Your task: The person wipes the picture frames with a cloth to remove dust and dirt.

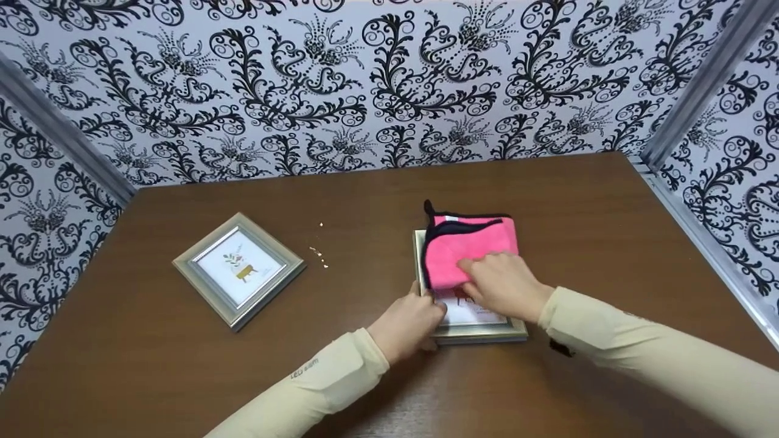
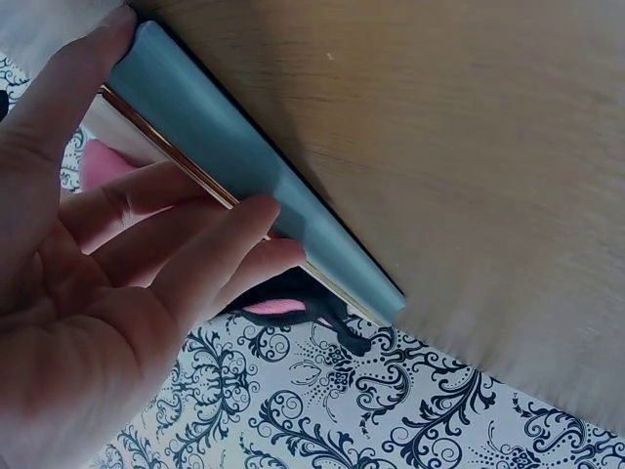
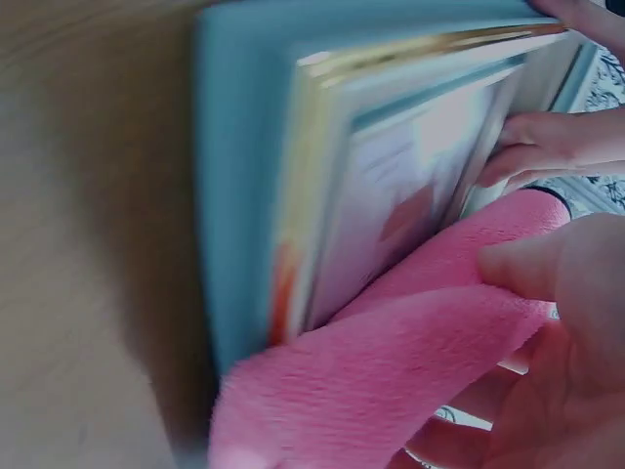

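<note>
A pink cloth [image 1: 468,252] with black trim lies folded over a picture frame [image 1: 481,331], covering most of its upper part. My right hand [image 1: 505,283] grips the cloth, thumb on top of the pink fabric in the right wrist view. The print [image 3: 391,195] shows beside the cloth there. At the frame's left side, my left hand [image 1: 408,325] holds the edge. In the left wrist view, the left thumb [image 2: 83,73] is at one corner and the fingertips [image 2: 259,210] rest over the gold inner rim.
A second silver-gold picture frame [image 1: 237,267] lies face up at the left, turned diagonally. Several small pale bits [image 1: 319,255] are scattered beside it on the brown table [image 1: 359,213]. Patterned black-and-white panels [image 1: 389,91] enclose the back and sides.
</note>
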Action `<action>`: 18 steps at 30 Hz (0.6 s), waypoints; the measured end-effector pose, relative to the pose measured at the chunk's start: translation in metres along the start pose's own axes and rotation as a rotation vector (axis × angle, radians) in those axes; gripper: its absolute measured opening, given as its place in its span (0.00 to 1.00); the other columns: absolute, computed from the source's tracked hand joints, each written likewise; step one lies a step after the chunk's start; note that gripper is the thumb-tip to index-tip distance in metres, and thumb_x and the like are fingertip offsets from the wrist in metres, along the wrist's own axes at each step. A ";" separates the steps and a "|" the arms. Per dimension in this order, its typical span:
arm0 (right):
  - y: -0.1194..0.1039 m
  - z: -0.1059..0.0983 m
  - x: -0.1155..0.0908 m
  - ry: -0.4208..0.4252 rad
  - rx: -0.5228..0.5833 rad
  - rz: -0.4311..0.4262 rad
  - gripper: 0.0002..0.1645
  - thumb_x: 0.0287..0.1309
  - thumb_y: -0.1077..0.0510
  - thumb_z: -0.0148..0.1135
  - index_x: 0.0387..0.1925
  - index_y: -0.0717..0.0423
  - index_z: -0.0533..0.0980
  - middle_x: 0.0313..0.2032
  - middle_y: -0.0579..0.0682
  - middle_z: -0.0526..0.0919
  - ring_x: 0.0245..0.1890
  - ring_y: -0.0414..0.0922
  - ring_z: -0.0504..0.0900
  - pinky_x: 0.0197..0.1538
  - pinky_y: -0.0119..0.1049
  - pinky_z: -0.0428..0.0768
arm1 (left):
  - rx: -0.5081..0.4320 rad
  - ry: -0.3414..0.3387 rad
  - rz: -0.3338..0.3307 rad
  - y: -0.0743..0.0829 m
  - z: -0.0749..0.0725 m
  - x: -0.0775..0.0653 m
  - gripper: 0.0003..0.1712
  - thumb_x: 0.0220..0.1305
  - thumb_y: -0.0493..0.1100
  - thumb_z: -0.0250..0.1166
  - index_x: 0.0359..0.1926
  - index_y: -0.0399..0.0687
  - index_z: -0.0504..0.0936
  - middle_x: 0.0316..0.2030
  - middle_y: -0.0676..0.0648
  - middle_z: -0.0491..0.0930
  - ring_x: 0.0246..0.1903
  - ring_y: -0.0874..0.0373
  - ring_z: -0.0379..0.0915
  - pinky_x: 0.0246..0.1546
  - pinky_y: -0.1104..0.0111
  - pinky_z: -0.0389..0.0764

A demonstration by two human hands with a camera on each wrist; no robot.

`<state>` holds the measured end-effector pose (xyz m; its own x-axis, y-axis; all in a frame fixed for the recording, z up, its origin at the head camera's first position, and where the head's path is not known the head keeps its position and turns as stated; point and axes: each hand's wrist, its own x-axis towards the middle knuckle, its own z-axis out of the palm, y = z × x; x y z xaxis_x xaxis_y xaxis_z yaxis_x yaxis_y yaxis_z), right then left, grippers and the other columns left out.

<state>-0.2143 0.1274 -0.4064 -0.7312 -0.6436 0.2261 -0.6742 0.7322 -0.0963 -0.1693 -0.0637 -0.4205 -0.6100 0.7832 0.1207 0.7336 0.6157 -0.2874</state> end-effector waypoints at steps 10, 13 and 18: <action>-0.012 0.001 0.013 -0.132 0.261 -0.158 0.06 0.53 0.69 0.58 0.34 0.59 0.77 0.29 0.49 0.78 0.30 0.48 0.75 0.41 0.46 0.75 | -0.047 0.020 -0.032 0.004 -0.002 -0.006 0.21 0.43 0.53 0.79 0.33 0.47 0.81 0.25 0.51 0.78 0.26 0.57 0.79 0.27 0.71 0.80; -0.010 -0.002 0.012 -0.146 0.198 -0.212 0.10 0.54 0.70 0.59 0.39 0.62 0.79 0.38 0.55 0.80 0.37 0.52 0.77 0.45 0.47 0.76 | -0.039 0.015 -0.037 0.006 -0.002 -0.007 0.18 0.46 0.50 0.78 0.32 0.47 0.82 0.23 0.50 0.78 0.24 0.57 0.79 0.25 0.71 0.80; -0.005 -0.009 0.010 -0.157 0.109 -0.322 0.07 0.52 0.72 0.60 0.30 0.58 0.77 0.31 0.51 0.77 0.30 0.48 0.75 0.35 0.39 0.76 | 0.066 0.066 -0.004 0.009 -0.002 -0.008 0.05 0.51 0.40 0.73 0.29 0.50 0.83 0.22 0.51 0.78 0.23 0.58 0.76 0.24 0.71 0.79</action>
<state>-0.2175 0.1195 -0.3951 -0.4814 -0.8695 0.1107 -0.8729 0.4643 -0.1495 -0.1571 -0.0646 -0.4223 -0.5898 0.7863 0.1839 0.7090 0.6132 -0.3483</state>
